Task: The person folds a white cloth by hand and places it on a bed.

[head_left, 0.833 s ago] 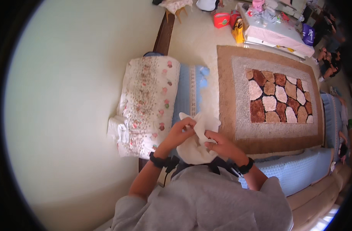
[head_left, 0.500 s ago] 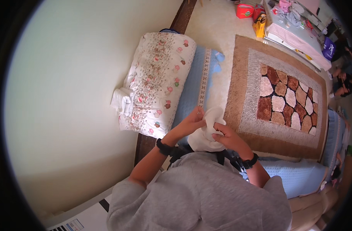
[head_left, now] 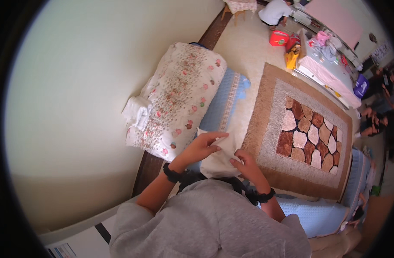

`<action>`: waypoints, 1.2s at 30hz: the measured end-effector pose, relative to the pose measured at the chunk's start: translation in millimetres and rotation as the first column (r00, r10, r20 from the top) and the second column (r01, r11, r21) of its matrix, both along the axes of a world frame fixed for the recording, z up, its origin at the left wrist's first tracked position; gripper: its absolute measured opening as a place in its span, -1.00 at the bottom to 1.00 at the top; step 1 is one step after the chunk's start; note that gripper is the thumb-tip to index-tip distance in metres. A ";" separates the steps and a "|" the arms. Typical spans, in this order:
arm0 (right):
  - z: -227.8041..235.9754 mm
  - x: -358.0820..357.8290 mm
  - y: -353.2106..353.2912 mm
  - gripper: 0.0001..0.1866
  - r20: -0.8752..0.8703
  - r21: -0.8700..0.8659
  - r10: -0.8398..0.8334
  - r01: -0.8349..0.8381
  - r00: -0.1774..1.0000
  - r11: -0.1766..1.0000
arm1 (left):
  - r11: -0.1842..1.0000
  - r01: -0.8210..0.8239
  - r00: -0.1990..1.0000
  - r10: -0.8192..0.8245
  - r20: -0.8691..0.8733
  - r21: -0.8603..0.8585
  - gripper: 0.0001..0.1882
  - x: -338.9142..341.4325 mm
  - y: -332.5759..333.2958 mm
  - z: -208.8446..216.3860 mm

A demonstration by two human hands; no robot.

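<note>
A folded white cloth (head_left: 222,162) lies in front of my waist, spread flatter between my two hands. My left hand (head_left: 199,150) rests over its left side, fingers stretched out and the thumb apart. At the cloth's right edge my right hand (head_left: 248,167) touches it, thumb and index finger apart with a gap between them. A dark band sits on each wrist. Beyond my left hand is a bed-like blue quilted pad (head_left: 220,103) with a rolled, flower-patterned quilt (head_left: 184,90) on it. A bunched white cloth (head_left: 138,112) sits at the quilt's wall-side edge.
A brown-bordered rug (head_left: 259,112) covers the floor on the right. Past it stand a covered table (head_left: 321,71) with clutter, a red box (head_left: 278,38) and a yellow bag (head_left: 292,57). One person (head_left: 273,13) crouches at the back. A blue-covered sofa (head_left: 309,215) is at the near right.
The bunched white cloth in my hands has been laid flatter. My fingers have loosened and spread. The view has shifted, bringing a crouching person into sight at the top.
</note>
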State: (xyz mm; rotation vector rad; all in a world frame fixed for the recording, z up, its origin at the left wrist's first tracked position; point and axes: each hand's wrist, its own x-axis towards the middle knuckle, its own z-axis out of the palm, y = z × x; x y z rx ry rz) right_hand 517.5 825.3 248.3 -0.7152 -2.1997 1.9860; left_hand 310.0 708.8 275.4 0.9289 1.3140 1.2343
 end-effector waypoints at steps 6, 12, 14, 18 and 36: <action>7.6 -42.7 -27.2 -0.85 0.079 0.153 -0.008 -0.004 0.997 0.988 | 0.991 0.002 0.992 0.016 -0.129 0.137 -0.50 -22.4 -39.7 38.0; 18.1 -73.9 -50.3 -0.69 0.030 -0.816 -0.298 0.196 0.954 0.545 | 0.960 0.043 0.988 0.001 -0.157 0.277 -0.51 -8.7 -64.6 36.3; 19.5 -81.5 -51.2 -0.65 0.070 -0.891 -0.309 0.199 0.949 0.409 | 0.972 0.076 0.975 -0.026 -0.219 0.221 -0.51 -1.7 -58.7 24.1; -11.8 -64.4 -44.9 -0.60 0.239 -0.888 -0.158 0.281 0.958 0.363 | 0.969 0.117 0.969 -0.064 -0.238 0.216 -0.53 9.1 -74.1 20.9; -16.8 -10.2 -2.4 -0.69 0.086 -0.553 -0.706 0.623 0.703 0.554 | 0.918 0.242 0.925 -0.316 -0.212 -0.314 -0.75 -18.3 -119.4 -50.0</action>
